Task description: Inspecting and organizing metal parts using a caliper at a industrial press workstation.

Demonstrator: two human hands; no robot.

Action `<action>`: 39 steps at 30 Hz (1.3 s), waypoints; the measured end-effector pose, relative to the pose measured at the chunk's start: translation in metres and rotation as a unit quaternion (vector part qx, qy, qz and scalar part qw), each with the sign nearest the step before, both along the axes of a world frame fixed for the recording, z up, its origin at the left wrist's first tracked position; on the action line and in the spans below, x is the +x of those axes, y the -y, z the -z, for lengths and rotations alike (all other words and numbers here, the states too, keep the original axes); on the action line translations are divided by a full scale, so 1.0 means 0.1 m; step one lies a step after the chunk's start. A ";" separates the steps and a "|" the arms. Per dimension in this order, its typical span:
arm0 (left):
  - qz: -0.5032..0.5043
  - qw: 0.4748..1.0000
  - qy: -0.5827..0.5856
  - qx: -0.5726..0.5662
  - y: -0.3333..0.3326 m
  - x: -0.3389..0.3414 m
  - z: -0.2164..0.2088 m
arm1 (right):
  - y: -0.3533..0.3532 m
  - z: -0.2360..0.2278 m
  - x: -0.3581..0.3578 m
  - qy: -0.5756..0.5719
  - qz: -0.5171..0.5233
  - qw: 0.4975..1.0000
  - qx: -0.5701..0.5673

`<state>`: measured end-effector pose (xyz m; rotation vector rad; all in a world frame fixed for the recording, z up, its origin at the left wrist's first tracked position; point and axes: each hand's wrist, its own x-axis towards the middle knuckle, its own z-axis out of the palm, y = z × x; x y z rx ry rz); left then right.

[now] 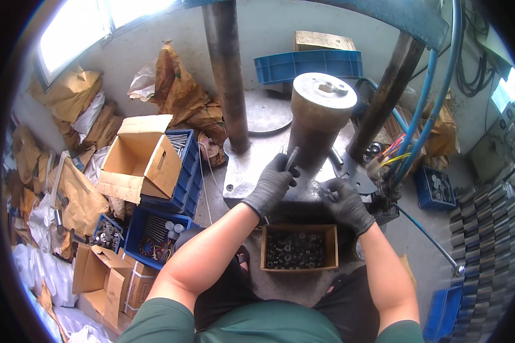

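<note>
My left hand (273,186), in a dark grey glove, is closed around a short metal shaft (292,158) that points upward. It is just left of a thick steel cylinder (310,131) with a wide round head, which stands on the metal bed (249,171) of a press. My right hand (344,204), gloved alike, is over the bed's front right part with its fingers drawn together; what they grip, if anything, is too small to make out. Beyond it, another short metal rod (336,156) lies beside the cylinder.
Below the bed's front edge is a wooden box (263,251) of small dark metal parts. Press columns (226,74) rise behind. Leftward are an open cardboard box (129,154) and blue crates (186,188). At right, blue hoses (435,108) hang near stacked metal parts (486,246).
</note>
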<state>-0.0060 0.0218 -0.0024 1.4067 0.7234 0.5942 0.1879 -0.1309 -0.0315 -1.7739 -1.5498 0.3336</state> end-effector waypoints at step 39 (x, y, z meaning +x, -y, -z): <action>-0.001 0.968 -0.092 0.235 0.01 0.59 0.25 | 0.83 -0.06 -0.03 -0.134 0.099 0.986 0.030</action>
